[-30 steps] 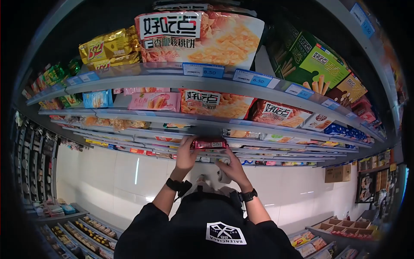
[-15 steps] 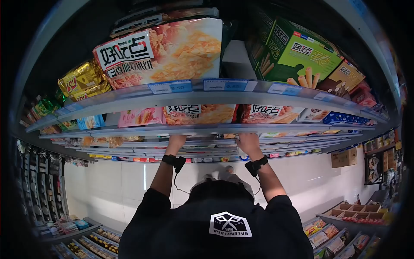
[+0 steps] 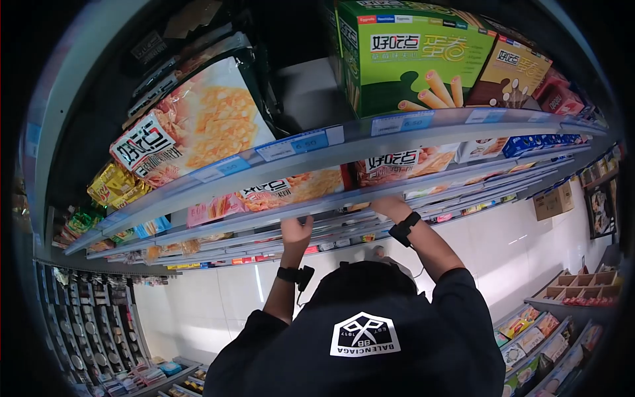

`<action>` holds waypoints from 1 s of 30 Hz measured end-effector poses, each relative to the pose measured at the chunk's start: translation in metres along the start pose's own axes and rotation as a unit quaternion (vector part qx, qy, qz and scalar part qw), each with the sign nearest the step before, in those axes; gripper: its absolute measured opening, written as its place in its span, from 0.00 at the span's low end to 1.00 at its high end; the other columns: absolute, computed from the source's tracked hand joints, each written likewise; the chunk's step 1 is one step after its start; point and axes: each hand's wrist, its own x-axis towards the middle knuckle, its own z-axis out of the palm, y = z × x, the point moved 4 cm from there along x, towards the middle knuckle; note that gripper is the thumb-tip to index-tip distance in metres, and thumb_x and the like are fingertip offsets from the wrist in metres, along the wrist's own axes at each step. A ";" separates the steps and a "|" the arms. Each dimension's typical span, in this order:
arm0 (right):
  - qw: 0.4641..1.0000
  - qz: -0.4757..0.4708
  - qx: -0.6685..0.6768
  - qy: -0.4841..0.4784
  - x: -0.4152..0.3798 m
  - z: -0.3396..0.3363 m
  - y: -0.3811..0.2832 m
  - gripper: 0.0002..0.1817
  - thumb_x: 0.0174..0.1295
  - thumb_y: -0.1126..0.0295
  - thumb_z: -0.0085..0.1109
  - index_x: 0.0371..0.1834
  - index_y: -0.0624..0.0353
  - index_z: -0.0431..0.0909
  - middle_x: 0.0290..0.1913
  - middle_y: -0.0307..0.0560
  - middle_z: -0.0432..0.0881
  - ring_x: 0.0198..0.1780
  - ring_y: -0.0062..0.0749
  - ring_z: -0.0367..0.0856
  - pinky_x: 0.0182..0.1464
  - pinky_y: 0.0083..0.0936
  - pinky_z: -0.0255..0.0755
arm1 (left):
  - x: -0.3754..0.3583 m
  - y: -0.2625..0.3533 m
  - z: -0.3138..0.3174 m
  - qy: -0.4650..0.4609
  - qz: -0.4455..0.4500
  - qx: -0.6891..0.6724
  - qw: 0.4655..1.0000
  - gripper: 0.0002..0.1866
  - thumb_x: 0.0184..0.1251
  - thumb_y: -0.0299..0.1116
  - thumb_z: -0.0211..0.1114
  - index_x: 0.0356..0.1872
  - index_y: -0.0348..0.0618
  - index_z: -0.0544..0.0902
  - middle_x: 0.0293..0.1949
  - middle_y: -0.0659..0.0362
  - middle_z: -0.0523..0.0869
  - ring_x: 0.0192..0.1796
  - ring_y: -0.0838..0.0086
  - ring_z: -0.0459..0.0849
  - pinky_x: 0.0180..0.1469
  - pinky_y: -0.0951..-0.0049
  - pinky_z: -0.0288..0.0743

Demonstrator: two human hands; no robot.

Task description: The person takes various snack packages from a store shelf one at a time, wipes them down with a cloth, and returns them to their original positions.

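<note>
My left hand (image 3: 297, 233) is raised at the front edge of a lower shelf, thumb apart from the hand and nothing visible in it; the other fingertips go out of sight at the shelf. To its right, my right hand (image 3: 391, 208) reaches under the edge of the shelf above, its fingers hidden there. Just above the hands, on that shelf, lie red-and-white biscuit packs (image 3: 294, 188) and another such pack (image 3: 403, 162). Each wrist has a black band with a small device; a cable shows at the left one.
On the top shelf stand a large biscuit pack (image 3: 205, 119), a green egg-roll box (image 3: 417, 63) and a brown box (image 3: 510, 73). Price labels line its edge (image 3: 301, 144). Below are the pale floor, a cardboard carton (image 3: 553, 202) and more racks on both sides.
The view has turned, so the shelves now slant up to the right. My left hand has come out a little from the shelf, showing its thumb. My right hand stays at the shelf.
</note>
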 end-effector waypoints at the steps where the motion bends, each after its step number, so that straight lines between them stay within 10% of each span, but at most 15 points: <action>1: 0.999 -0.015 0.020 0.023 -0.003 -0.007 -0.003 0.16 0.60 0.70 0.62 0.51 0.48 0.88 0.54 0.47 0.88 0.62 0.50 0.81 0.70 0.52 0.68 | 0.001 0.012 0.004 0.024 0.016 0.012 1.000 0.18 0.64 0.29 0.70 0.55 0.39 0.85 0.51 0.42 0.88 0.54 0.42 0.84 0.54 0.51 0.79; 9: 0.996 -0.040 0.016 0.073 -0.031 -0.029 -0.028 0.17 0.55 0.70 0.67 0.49 0.53 0.87 0.52 0.51 0.86 0.57 0.52 0.84 0.64 0.50 0.73 | -0.011 -0.010 0.040 -0.064 -0.122 -0.225 0.965 0.16 0.78 0.37 0.67 0.56 0.35 0.84 0.48 0.52 0.89 0.48 0.63 0.89 0.50 0.64 0.82; 11: 0.997 -0.028 -0.004 -0.072 -0.043 -0.030 -0.039 0.28 0.51 0.64 0.74 0.60 0.45 0.84 0.58 0.45 0.85 0.51 0.49 0.88 0.54 0.45 0.81 | -0.035 -0.085 0.076 -0.126 -0.364 -0.513 0.767 0.17 0.82 0.41 0.63 0.59 0.39 0.85 0.56 0.59 0.89 0.59 0.70 0.87 0.60 0.62 0.82; 14: 0.994 -0.087 0.059 0.011 -0.061 -0.079 -0.070 0.31 0.51 0.66 0.72 0.64 0.43 0.82 0.63 0.39 0.83 0.42 0.44 0.90 0.42 0.38 0.85 | -0.023 0.006 0.034 -0.242 -0.414 -0.530 0.700 0.22 0.82 0.45 0.62 0.66 0.39 0.81 0.63 0.57 0.86 0.66 0.70 0.83 0.70 0.64 0.76; 19: 0.984 -0.162 0.054 0.044 -0.090 -0.092 -0.098 0.32 0.53 0.73 0.64 0.65 0.41 0.81 0.65 0.34 0.82 0.35 0.39 0.91 0.36 0.33 0.86 | -0.044 0.030 0.034 -0.462 -0.294 -0.452 0.704 0.46 0.74 0.44 0.71 0.84 0.36 0.57 0.81 0.52 0.67 0.81 0.67 0.65 0.82 0.67 0.54; 26: 0.961 -0.036 0.264 0.075 -0.129 -0.092 -0.091 0.22 0.60 0.71 0.69 0.60 0.48 0.85 0.56 0.38 0.87 0.39 0.39 0.89 0.43 0.31 0.86 | -0.085 0.015 0.049 -0.494 -0.252 -0.366 0.747 0.56 0.69 0.52 0.75 0.86 0.36 0.50 0.81 0.47 0.63 0.81 0.63 0.65 0.80 0.67 0.59; 29: 0.848 0.184 0.488 0.097 -0.166 -0.053 -0.060 0.14 0.71 0.62 0.70 0.57 0.52 0.86 0.57 0.36 0.88 0.47 0.38 0.91 0.50 0.32 0.84 | -0.091 0.040 0.034 -0.501 -0.260 -0.350 0.747 0.61 0.64 0.49 0.80 0.86 0.37 0.47 0.82 0.47 0.62 0.81 0.62 0.64 0.80 0.64 0.59; 30: 0.700 0.297 0.630 0.157 -0.178 -0.045 -0.051 0.15 0.73 0.59 0.68 0.56 0.53 0.85 0.56 0.37 0.88 0.48 0.36 0.90 0.54 0.30 0.83 | -0.094 0.049 0.030 -0.503 -0.266 -0.374 0.732 0.62 0.63 0.44 0.82 0.86 0.37 0.46 0.83 0.48 0.60 0.82 0.62 0.64 0.81 0.63 0.58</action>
